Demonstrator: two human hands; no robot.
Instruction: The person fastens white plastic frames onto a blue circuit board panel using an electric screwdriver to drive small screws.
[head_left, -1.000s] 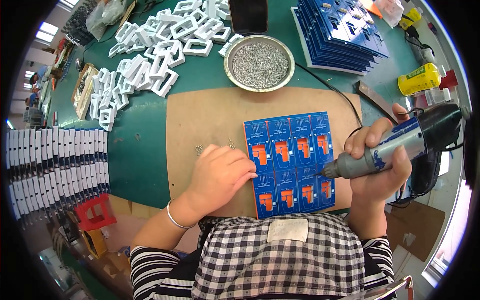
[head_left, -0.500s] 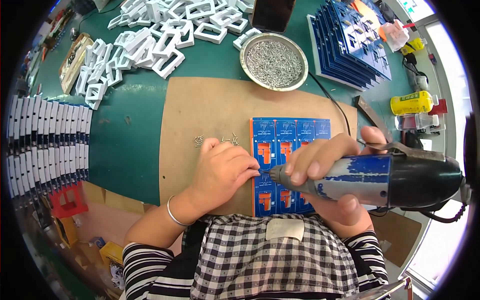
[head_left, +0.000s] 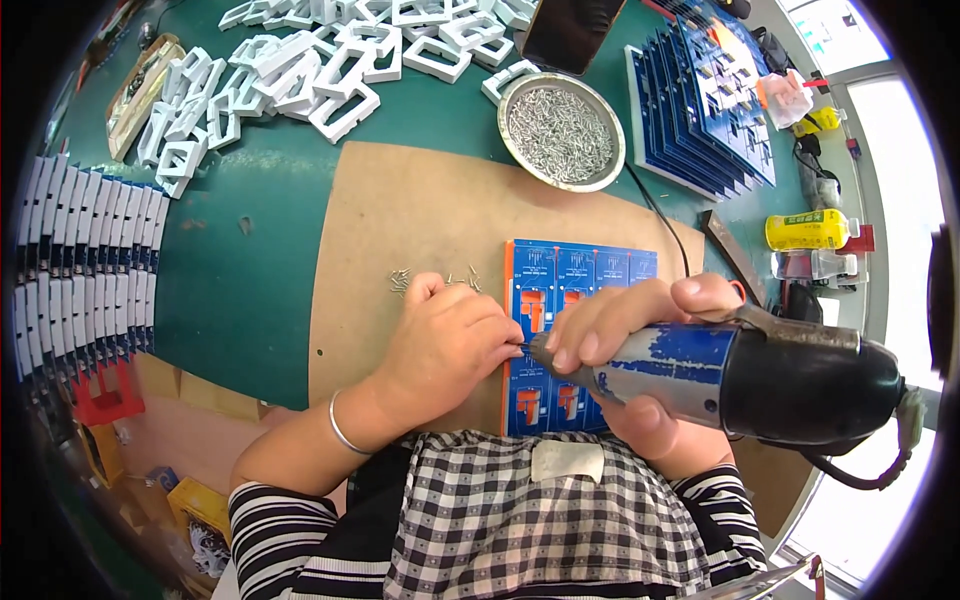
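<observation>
My right hand (head_left: 640, 325) is wrapped round a blue, grey and black electric screwdriver (head_left: 810, 385), held nearly level with its nose pointing left. The bit end meets the pinched fingertips of my left hand (head_left: 445, 345), above the left edge of a blue circuit board panel (head_left: 585, 262). What those fingertips hold, if anything, is hidden. Orange shows through the panel's cutouts and along its left edge. The right hand and the tool cover much of the panel. Just beyond my left hand lie several loose screws (head_left: 400, 280).
A brown board (head_left: 420, 200) lies under the work on a green table. Behind it stand a metal bowl of screws (head_left: 560, 135), a dark phone-like slab (head_left: 568, 35) and piled white frames (head_left: 345, 110). Blue panels (head_left: 700, 110) are stacked far right; white-and-blue units (head_left: 90, 260) line the left.
The screwdriver and my right hand have shifted slightly left and tilted, with the nose closer to my left fingertips. My left hand keeps its pinch. The whole view has turned a little.
</observation>
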